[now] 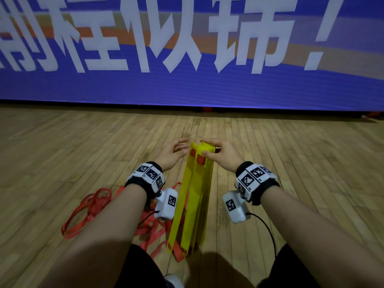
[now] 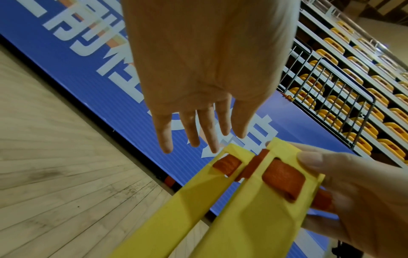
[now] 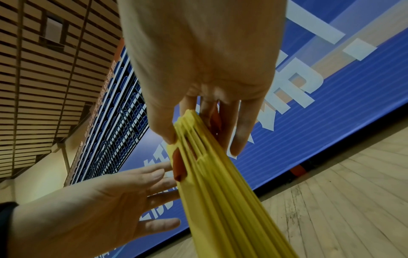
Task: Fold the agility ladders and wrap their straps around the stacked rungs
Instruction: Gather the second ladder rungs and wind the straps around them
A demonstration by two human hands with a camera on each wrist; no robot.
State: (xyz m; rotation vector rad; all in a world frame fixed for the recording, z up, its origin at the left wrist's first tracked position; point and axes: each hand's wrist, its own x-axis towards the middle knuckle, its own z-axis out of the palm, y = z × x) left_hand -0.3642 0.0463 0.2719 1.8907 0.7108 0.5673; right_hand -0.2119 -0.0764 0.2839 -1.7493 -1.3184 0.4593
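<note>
Yellow rungs (image 1: 193,196) stacked on edge, mid-frame in head view, near ends down on the wood floor (image 1: 291,163) at lower centre, far ends tilted up toward the blue banner (image 1: 187,86). Right hand (image 1: 220,154) pinches the far end of the stack, thumb on the left face next to a red strap (image 1: 200,159) threaded thru the slot, fingers on the right face; grip narrow, holding rungs. Left hand (image 1: 172,154) just left of the stack, fingers spread & straight, grip wide, holding nothing; tips near the outer rung, contact can't be told. Loose red strap loops piled on floor, lower left, under left forearm.
</note>
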